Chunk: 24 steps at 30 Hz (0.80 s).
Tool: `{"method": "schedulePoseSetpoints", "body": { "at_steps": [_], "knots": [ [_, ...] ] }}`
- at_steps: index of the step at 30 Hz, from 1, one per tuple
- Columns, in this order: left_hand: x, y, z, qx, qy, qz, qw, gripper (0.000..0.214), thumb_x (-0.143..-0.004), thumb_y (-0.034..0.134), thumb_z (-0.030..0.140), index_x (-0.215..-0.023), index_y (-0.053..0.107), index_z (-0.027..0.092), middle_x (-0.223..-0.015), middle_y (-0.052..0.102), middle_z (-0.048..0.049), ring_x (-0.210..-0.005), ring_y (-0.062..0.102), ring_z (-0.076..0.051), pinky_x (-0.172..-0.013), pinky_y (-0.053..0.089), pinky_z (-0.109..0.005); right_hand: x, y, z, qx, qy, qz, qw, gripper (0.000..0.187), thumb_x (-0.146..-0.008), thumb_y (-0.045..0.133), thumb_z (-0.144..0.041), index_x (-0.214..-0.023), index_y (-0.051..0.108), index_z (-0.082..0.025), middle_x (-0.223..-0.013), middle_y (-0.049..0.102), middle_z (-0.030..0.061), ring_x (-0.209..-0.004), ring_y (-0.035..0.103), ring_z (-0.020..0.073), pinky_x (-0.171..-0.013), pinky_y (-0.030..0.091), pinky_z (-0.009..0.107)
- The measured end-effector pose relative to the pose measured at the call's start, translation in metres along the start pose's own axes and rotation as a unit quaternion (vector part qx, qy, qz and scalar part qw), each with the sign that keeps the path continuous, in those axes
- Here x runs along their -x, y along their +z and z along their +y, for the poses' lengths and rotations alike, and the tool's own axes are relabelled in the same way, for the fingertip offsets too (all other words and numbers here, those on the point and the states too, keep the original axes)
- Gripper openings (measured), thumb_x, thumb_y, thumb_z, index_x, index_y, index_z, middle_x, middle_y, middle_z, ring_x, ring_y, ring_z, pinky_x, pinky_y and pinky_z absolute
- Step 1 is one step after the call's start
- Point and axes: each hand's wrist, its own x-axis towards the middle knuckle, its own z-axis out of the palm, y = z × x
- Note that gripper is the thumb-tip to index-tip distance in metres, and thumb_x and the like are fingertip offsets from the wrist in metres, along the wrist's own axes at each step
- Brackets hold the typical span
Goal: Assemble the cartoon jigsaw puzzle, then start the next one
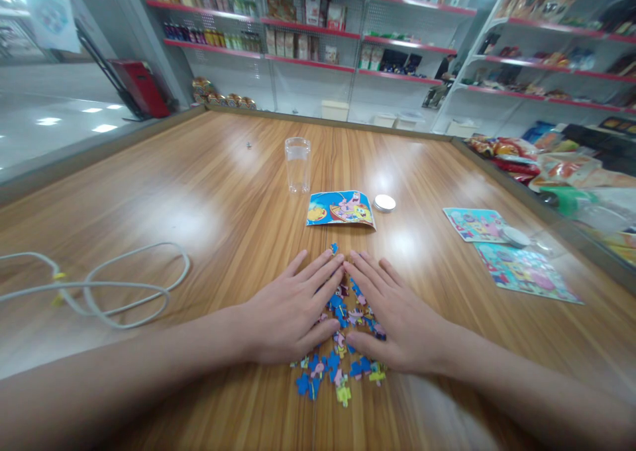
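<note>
Small jigsaw puzzle pieces [334, 366] in blue, pink and yellow lie in a loose pile on the wooden table, partly covered by both hands. My left hand [295, 308] rests flat over the pile's left side, fingers stretched forward. From the right, my right hand [397, 315] lies flat over the other side, its fingers also extended. The fingertips of the two hands nearly meet. One blue piece [334, 247] sits just beyond them. Farther off is a slightly curled cartoon picture card [342, 209].
A clear plastic cup [298, 166] stands behind the card, with a round white lid [384, 203] to its right. Two cartoon sheets [529, 272] lie at the right, another lid [515, 236] on them. A grey cable [134, 285] loops at the left. Snack packets [511, 153] line the right edge.
</note>
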Motion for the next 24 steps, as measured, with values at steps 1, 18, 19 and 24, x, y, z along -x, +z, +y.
{"method": "schedulePoseSetpoints", "body": {
  "at_steps": [1,18,19,24],
  "knots": [
    [0.0000,0.0001,0.0001,0.000,0.000,-0.002,1.000,0.074,-0.104,0.031,0.055,-0.161,0.009,0.013,-0.169,0.005,-0.0135,-0.156,0.005,-0.032,-0.125,0.013,-0.055,0.0004,0.0003,0.0004,-0.004,-0.004,0.004,1.000,0.095,-0.090,0.055,-0.063,-0.162,0.016,-0.015,-0.167,0.015,0.0158,-0.155,0.012,0.0356,-0.124,0.020,0.060],
    [0.0040,-0.0027,-0.0079,0.114,0.124,0.147,0.975,0.026,-0.093,0.060,0.025,-0.118,0.068,0.025,-0.162,0.031,-0.0097,-0.154,0.019,-0.035,-0.121,0.026,-0.062,0.0013,-0.0004,0.0072,-0.007,-0.004,0.004,1.000,0.072,-0.097,0.049,-0.038,-0.160,0.021,-0.015,-0.167,0.020,0.0145,-0.156,0.014,0.0291,-0.125,0.021,0.057],
    [0.0039,-0.0030,-0.0076,0.116,0.130,0.152,0.973,0.023,-0.092,0.061,0.023,-0.114,0.070,0.024,-0.161,0.033,-0.0095,-0.153,0.020,-0.035,-0.121,0.026,-0.061,0.0015,-0.0005,0.0068,-0.009,-0.007,0.007,1.000,0.073,-0.097,0.050,-0.038,-0.160,0.022,-0.015,-0.167,0.021,0.0148,-0.155,0.015,0.0297,-0.124,0.022,0.058],
    [0.0020,-0.0060,-0.0062,0.128,0.147,0.178,0.964,0.011,-0.091,0.062,0.021,-0.095,0.072,0.019,-0.154,0.042,-0.0119,-0.151,0.027,-0.034,-0.122,0.029,-0.058,0.0017,-0.0019,0.0055,-0.006,-0.006,0.007,1.000,0.073,-0.097,0.050,-0.040,-0.159,0.023,-0.015,-0.167,0.021,0.0149,-0.155,0.014,0.0298,-0.124,0.022,0.057]
  ]
}}
